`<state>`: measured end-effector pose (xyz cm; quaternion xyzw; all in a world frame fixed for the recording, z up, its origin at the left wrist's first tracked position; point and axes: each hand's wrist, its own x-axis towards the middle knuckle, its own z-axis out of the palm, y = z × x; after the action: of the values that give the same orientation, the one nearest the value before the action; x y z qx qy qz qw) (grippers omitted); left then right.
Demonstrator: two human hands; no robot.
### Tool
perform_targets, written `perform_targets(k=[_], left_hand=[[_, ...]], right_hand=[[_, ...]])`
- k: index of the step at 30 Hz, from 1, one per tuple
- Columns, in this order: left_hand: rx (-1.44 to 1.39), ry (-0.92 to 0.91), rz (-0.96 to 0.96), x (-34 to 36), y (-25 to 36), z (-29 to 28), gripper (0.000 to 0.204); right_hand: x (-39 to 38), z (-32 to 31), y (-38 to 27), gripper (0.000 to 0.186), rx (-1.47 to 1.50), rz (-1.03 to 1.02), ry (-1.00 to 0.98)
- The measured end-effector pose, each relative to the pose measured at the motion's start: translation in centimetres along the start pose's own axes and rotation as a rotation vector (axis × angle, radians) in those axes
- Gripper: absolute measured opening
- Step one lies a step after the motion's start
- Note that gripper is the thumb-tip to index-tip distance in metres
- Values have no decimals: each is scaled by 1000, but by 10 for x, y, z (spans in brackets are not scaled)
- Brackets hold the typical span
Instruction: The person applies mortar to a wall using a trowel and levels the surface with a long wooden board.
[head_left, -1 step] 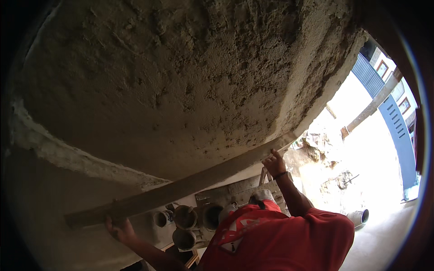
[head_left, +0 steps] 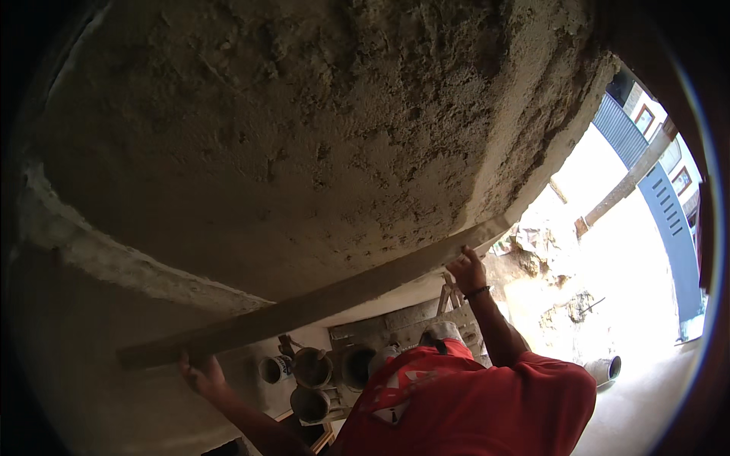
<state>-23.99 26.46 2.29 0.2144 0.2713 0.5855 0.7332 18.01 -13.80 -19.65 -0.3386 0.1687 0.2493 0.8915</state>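
Note:
A long straight board (head_left: 319,304), coated grey-brown, slants across the lower part of the plastered wall (head_left: 327,152), its right end higher in the picture. My left hand (head_left: 204,376) grips the board's lower edge near its left end. Closer to the right end, my right hand (head_left: 468,270) holds the same edge, with a dark band on the wrist. The wall's plaster is rough and pitted at the top and right, smoother at the lower left. Where the board's back face meets the plaster is hidden.
Several mortar-stained buckets (head_left: 310,403) stand below the board, beside wooden planks (head_left: 395,319). Another bucket (head_left: 606,368) lies tipped at the right. Outdoors, a slanting post (head_left: 627,182) and a blue gate (head_left: 661,201) show past the wall's edge. A raised plaster ridge (head_left: 137,258) runs along the left.
The board has shifted slightly to the right, its left end a little higher. Both hands have moved along with it, keeping their hold.

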Motion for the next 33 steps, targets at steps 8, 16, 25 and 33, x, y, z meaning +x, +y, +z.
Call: perform_targets(k=[8,16,25,33], left_hand=[[18,-199,-57,123,-56,62,42],[33,-190,-54,170,-67,107,41],[80,-113,26,160,-67,121,46],[118,-249,256,191,34,210,47]], right_hand=[[-35,179,-75,55,-205,-870,133],[-48,191,-105,78,-721,-1232,-235],[-39,166,-132,53,-1650,-1760,411],[-59,276,-207,40,-1346,-2396,247]])
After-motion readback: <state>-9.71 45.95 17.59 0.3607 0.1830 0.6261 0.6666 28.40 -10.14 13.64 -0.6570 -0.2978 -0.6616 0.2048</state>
